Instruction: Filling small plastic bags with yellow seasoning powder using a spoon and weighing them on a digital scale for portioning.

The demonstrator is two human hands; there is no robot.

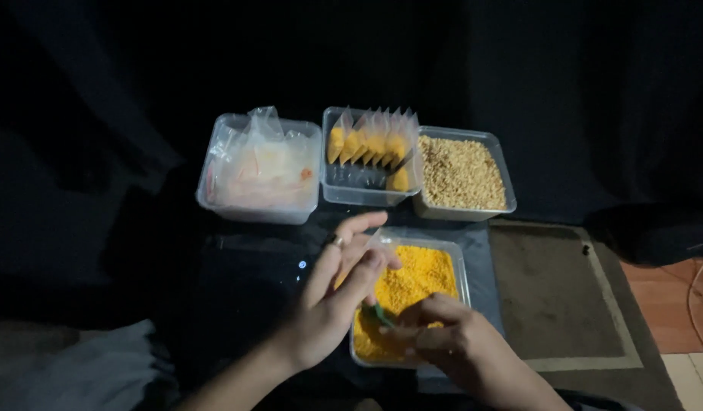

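a small clear bag is held open at its mouth by the left hand, fingers half spread, above the near tub of yellow crumbs. a green scoop is pinched in the right hand. the bag looks light, limp and slippery, best gripped at the rim.

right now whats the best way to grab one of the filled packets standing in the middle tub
Pinch the clear top edge of a filled packet from straight above. They stand upright in a tight row inside the middle tub, so only their tops are free; the orange fill sits low.
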